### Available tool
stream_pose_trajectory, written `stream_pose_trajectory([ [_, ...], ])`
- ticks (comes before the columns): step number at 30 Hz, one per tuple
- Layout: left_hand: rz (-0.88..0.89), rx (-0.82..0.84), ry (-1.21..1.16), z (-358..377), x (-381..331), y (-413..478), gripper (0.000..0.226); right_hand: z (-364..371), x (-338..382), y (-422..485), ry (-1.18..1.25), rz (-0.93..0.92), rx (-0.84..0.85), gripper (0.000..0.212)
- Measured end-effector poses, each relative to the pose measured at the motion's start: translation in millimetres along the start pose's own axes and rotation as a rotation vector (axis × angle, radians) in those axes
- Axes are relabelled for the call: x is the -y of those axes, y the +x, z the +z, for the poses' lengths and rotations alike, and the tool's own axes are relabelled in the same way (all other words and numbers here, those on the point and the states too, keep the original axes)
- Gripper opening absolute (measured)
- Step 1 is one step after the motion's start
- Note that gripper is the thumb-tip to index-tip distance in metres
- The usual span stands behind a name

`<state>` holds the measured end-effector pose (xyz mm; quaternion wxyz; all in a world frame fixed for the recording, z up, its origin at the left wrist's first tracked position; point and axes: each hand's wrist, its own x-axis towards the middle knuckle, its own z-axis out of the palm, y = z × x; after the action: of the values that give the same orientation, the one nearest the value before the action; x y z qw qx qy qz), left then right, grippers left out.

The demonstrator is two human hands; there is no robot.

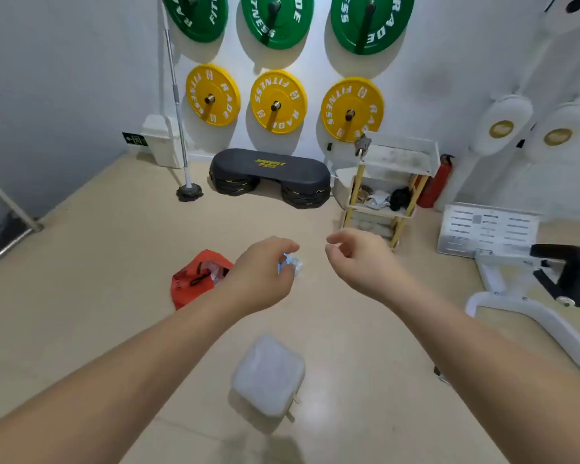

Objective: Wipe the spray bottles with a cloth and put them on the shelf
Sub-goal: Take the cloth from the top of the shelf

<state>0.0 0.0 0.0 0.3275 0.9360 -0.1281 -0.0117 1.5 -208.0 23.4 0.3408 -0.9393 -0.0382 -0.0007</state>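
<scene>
Reaching forward over the beige smooth floor (pixel 114 262), both bare forearms stretch from 6 o'clock towards the middle of the view. The left hand (pixel 260 276) has its fingers and thumb curled round a small crumpled white-and-blue object (pixel 292 264); it is too blurred to tell whether this is cloth or part of a bottle. The right hand (pixel 359 259), just beside it at 3 o'clock, holds nothing; its fingers are loosely curled, with thumb and forefinger close together but apart.

Below the hands, at 6 o'clock, is a pale squarish white thing (pixel 268 375) with a shadow under it. It is blurred, and I cannot tell whether it lies on the floor or is above it, nor what it is. A red plastic bag (pixel 195 279) lies on the floor at 9 o'clock of the left hand, partly behind the wrist, with something white showing in its mouth.

The white tiered shelf with yellow posts (pixel 399 155) stands at 1 o'clock, well apart from the hands; small dark and pale items sit on its middle tier. A red fire extinguisher (pixel 437 185) stands just beside it at 3 o'clock. A black oval step platform (pixel 268 172) lies against the wall at 12 o'clock, under yellow round weight plates (pixel 278 102) and green round weight plates (pixel 277 18). A white metal bench frame (pixel 516 296) sits at 3 o'clock.
</scene>
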Motion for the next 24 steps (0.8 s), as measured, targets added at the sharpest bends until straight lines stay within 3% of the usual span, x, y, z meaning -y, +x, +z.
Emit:
stream_pose_trajectory([
  [9,-0.062,0.060,-0.083,39.1,36.8,214.8,0.040,7.5,-85.4,192.7,0.047,0.111,0.086,0.026],
  [14,-0.104,0.110,-0.081,23.0,56.3,310.9,0.039,13.9,-90.8,289.3,0.040,0.172,0.198,0.026],
  [24,-0.023,0.236,-0.046,14.3,137.0,499.0,0.040,53.8,-87.0,465.5,0.067,0.329,0.078,0.024],
])
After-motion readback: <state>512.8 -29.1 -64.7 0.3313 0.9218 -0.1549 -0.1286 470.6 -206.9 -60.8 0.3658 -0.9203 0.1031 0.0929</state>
